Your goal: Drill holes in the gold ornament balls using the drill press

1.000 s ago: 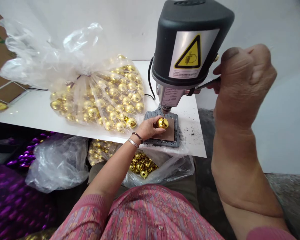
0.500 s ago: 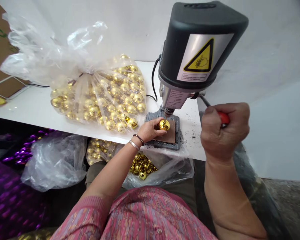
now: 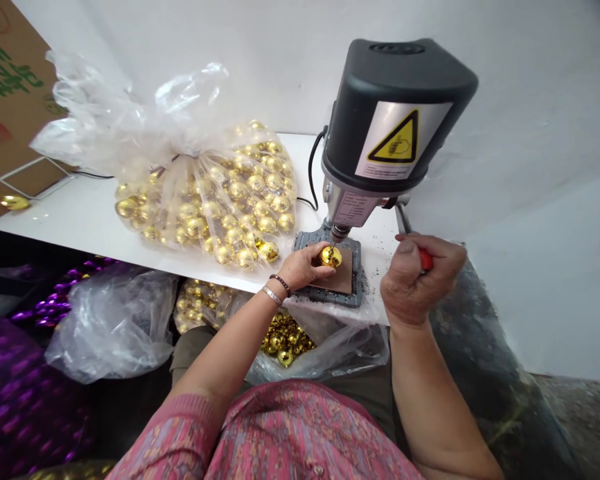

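Note:
Between the thumb and fingers of my left hand [image 3: 305, 265] is a shiny gold ball [image 3: 331, 257], held on a brown board [image 3: 341, 277]. Under the board lies the grey base [image 3: 357, 297] of a drill press [image 3: 397, 127]. The drill's chuck [image 3: 340, 232] stands right over the ball, its thin bit reaching the ball's top; I cannot tell how deep it goes. My right hand [image 3: 420, 280] is wrapped round the red-ended feed lever [image 3: 427, 260] at the drill's right side.
A tied clear bag [image 3: 205, 207] of gold balls fills the white table's [image 3: 70, 243] left part. Dark shavings lie around the base. Below the table edge an open plastic bag [image 3: 350, 360] holds more gold balls. A cardboard box [image 3: 10, 113] stands far left, purple balls [image 3: 55, 293] lower left.
My right hand has come down and inward with the feed lever. The left hand still holds the gold ball under the chuck. The camera view has shifted slightly.

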Motion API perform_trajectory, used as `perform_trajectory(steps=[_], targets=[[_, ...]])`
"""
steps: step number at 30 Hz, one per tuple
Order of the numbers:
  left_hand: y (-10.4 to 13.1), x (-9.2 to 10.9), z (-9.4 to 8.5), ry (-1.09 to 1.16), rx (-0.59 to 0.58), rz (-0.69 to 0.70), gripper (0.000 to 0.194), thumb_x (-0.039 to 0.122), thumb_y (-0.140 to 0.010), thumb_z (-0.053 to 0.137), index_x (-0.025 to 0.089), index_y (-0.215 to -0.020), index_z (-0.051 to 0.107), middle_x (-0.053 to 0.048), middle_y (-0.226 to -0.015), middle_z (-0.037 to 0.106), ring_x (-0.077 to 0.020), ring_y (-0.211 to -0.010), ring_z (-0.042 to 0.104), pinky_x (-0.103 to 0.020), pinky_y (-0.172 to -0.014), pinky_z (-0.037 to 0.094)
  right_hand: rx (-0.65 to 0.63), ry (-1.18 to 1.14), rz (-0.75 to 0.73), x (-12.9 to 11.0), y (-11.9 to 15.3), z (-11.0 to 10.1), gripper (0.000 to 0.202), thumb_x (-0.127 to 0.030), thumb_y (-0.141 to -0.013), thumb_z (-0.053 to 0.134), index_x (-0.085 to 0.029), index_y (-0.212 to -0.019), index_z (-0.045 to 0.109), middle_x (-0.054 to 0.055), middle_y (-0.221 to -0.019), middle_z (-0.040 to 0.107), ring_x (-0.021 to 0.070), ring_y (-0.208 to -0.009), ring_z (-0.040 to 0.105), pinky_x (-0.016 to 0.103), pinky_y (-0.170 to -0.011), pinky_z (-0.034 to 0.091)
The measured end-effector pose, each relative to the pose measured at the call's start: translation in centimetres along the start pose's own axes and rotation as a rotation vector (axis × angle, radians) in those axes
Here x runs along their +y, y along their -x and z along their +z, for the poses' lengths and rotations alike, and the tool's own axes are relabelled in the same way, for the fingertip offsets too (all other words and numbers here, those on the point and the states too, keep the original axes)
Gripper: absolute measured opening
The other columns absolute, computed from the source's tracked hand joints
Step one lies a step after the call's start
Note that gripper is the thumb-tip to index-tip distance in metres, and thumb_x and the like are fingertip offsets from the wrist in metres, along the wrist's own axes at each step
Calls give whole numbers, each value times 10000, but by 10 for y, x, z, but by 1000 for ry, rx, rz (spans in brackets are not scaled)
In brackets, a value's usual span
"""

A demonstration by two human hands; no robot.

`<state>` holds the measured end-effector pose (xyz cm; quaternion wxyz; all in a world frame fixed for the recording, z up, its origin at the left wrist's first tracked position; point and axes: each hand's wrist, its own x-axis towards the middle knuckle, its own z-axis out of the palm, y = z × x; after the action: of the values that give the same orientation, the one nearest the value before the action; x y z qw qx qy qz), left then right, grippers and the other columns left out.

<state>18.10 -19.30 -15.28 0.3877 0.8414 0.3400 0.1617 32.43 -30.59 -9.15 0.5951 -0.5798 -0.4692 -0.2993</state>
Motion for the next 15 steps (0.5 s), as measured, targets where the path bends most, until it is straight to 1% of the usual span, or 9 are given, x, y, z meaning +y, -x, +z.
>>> perform_trajectory(steps=[4,7,10,12,15], targets=[[0,0,1,26,23,-4,601,357,-749,739,224,-1320,609,-19,-1067,717,-185,-926,653,-277,-859,494,18,-88,-32,10,8,8,76,-265,-873,474,-217,-927,498,-5,-805,597,115,-777,641,307,-737,528],[0,-2,2,39,12,-20,614,368,-747,739,221,-1327,601,-18,-1037,720,-186,-903,647,-288,-844,498,-1,-103,-14,17,18,14,111,-320,-869,455,-210,-878,466,-7,-759,571,131,-736,644,318,-688,517],[0,-3,2,60,3,-15,612,368,-750,732,214,-1327,597,-18,-1034,715,-185,-913,643,-290,-852,497,-16,-107,33,14,18,13,177,-377,-870,438,-205,-830,447,-11,-707,535,137,-709,640,304,-641,492],[-1,-2,3,76,11,-10,608,354,-740,738,210,-1315,604,-20,-1047,712,-186,-929,642,-289,-865,497,-9,-89,77,7,7,8,205,-399,-874,449,-202,-819,464,-13,-690,534,125,-683,618,295,-641,480],[0,3,4,121,34,-17,577,335,-720,750,201,-1268,630,-13,-1033,711,-178,-926,637,-278,-865,497,7,-42,158,-9,-30,3,234,-412,-876,497,-189,-807,501,-23,-679,540,92,-636,549,273,-645,440]])
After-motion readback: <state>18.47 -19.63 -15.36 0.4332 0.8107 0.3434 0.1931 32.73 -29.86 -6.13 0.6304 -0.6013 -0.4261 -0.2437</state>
